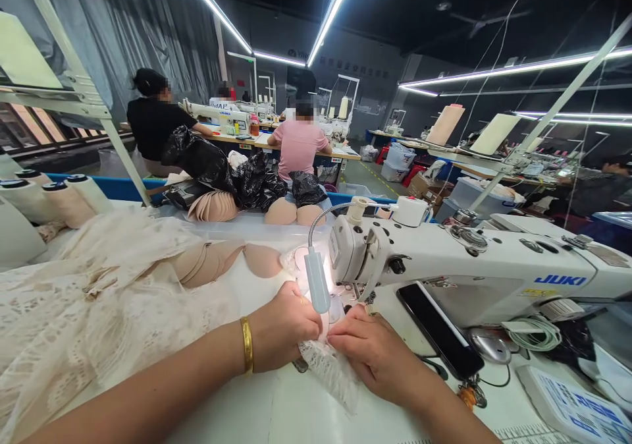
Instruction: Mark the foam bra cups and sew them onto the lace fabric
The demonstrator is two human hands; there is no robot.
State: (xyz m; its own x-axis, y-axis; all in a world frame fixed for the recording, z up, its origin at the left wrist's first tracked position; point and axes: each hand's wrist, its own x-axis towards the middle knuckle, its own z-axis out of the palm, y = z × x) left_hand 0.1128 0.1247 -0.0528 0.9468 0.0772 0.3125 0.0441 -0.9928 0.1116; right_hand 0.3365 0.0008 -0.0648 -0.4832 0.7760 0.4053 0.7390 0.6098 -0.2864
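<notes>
My left hand (286, 325), with a gold bangle (247, 345) at its wrist, pinches a piece of white lace fabric (330, 368) just in front of the sewing machine (395, 253). From the other side my right hand (375, 352) grips the same lace, its fingers pressed together. A lit lamp (317, 280) on a bent metal neck hangs above my fingers and partly covers the needle area. Beige foam bra cups (261, 259) lie in a row behind my left hand. The lace hangs down toward me over the white table.
Loose cream lace (113, 279) is heaped at the left, near thread cones (74, 197). A phone (439, 329) lies right of my right hand, by a white box (577, 398). More cups (212, 205) and black plastic bags (257, 180) are behind. Co-workers sit beyond.
</notes>
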